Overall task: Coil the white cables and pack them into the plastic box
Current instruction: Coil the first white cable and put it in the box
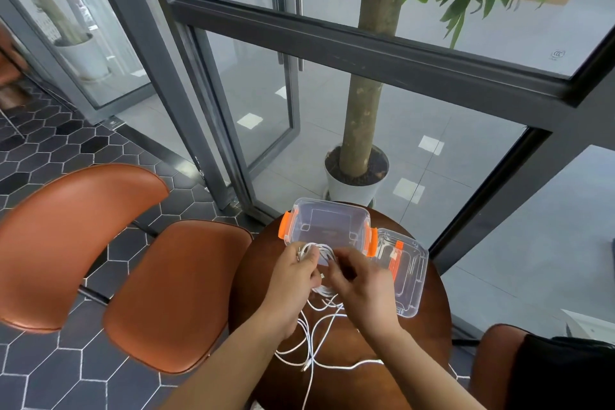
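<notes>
Both bare forearms reach in from the near edge over the round dark-brown wooden table (422, 349); at its far side stands the clear rectangular plastic box (332, 223) with orange latches, open and seemingly holding nothing yet; its clear plastic lid (407, 280) lies touching it on the right. The left hand (296, 271) has its fingers curled round a small bundle of thin white cable loops (316, 250), held just at the box's near wall; the right hand (359, 280), fingers bent, appears to pinch a strand beside the bundle, though the exact hold is hidden. Loose white cable strands (312, 339) sprawl crossed over one another on the table beneath the wrists, one running off the near edge; a small plug (305, 367) lies among them.

Likely risks: the crossed strands could knot as they are drawn up, since several overlap; a slack left grip could let the loops spring apart; the plug could catch under a strand and jerk the light box or lid.
</notes>
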A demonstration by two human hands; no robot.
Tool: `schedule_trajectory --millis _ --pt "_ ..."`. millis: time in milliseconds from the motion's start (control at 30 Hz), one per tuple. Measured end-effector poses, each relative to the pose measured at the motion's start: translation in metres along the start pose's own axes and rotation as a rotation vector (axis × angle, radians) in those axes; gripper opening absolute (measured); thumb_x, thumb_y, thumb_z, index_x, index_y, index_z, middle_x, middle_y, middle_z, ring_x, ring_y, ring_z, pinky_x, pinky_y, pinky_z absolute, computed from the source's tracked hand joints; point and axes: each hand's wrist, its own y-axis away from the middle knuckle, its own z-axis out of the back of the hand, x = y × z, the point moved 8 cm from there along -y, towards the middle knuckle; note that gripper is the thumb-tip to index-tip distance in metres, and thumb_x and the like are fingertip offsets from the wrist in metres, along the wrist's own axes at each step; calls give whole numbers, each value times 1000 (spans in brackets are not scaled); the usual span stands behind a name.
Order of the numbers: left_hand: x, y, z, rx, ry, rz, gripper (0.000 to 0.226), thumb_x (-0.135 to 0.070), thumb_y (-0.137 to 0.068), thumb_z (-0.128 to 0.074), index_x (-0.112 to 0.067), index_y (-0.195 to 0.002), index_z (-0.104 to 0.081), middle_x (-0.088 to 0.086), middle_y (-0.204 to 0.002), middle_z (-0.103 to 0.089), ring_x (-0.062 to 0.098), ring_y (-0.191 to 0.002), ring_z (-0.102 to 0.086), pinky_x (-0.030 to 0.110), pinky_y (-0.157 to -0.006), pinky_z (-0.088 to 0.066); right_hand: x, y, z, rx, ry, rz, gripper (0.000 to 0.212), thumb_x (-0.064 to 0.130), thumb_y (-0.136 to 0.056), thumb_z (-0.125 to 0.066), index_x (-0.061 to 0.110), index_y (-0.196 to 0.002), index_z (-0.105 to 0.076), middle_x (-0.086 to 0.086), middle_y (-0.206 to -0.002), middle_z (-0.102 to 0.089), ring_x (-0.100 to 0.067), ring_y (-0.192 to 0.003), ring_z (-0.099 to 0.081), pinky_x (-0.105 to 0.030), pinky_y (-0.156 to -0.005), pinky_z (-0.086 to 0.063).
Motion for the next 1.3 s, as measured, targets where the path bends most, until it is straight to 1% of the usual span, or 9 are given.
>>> schedule_trajectory --millis 233,400,567,700,833,900,1000,1133,1300 --pt "-8 2 -2 8 -103 -60 18 -22 -106 -47 -16 -114 -62 -10 -65 -51 2 -51 -50 12 -54 -42 -10 1 0 21 -207 -186 11 17 -88 -73 25 -94 -78 10 -81 -77 -10 -73 -73 -40 -69 -62" --pt "-1 2 -6 46 -66 -15 23 -26 -106 -47 -20 -105 -70 -2 -74 -67 20 -78 -63 46 -86 -56 -17 -4 -1 67 -378 -360 21 5 -86 -72 21 -75 -79 3 -75 -75 -20 -71 -70 -45 -70 -58" --pt "1 2 -6 59 -33 43 27 -24 -106 -48 -27 -109 -74 -1 -105 -78 17 -104 -73 48 -101 -54 -22 -5 0 278 -454 -427 14 4 -91 -69 12 -91 -81 -8 -83 -79 -29 -80 -75 -46 -81 -62" --pt "3 1 -8 89 -15 74 27 -24 -105 -48 -24 -111 -74 0 -106 -78 19 -104 -73 47 -100 -54 -19 -8 1 254 -159 -261 5 13 -92 -69 16 -93 -72 0 -79 -77 -16 -70 -74 -44 -70 -62" --pt "-4 -5 -6 114 -43 25 28 -22 -104 -52 -8 -97 -75 3 -82 -74 23 -85 -70 40 -86 -56 -19 -5 5 159 -329 -370 31 9 -87 -74 21 -109 -55 -3 -76 -75 -18 -60 -71 -30 -56 -58" --pt "-4 -6 -4 141 -82 9 33 -24 -105 -49 1 -94 -69 5 -68 -60 23 -71 -56 37 -73 -51 -22 -7 7 180 -409 -436 24 7 -85 -76 16 -104 -66 -7 -76 -76 -28 -67 -72 -38 -62 -57" --pt "-8 -5 -4 146 -172 -25 28 -23 -106 -46 -15 -93 -71 2 -63 -56 13 -62 -51 24 -60 -47 -23 -8 5 212 -442 -461 9 6 -85 -75 13 -89 -78 -11 -79 -77 -38 -78 -73 -51 -76 -59" --pt "-10 -4 -2 68 -272 -58 21 -28 -102 -55 -30 -122 -61 -5 -95 -69 6 -86 -66 16 -75 -50 -24 -2 2 189 -450 -487 6 13 -87 -75 16 -84 -80 -9 -79 -78 -33 -78 -75 -52 -79 -61" --pt "19 -5 14 -3 14 100 54 -43 -84 -70 -29 -134 -58 2 -123 -71 23 -111 -69 48 -93 -59 -36 6 1 73 -421 -528 5 15 -86 -76 17 -91 -78 -2 -82 -79 -23 -76 -76 -50 -78 -63"
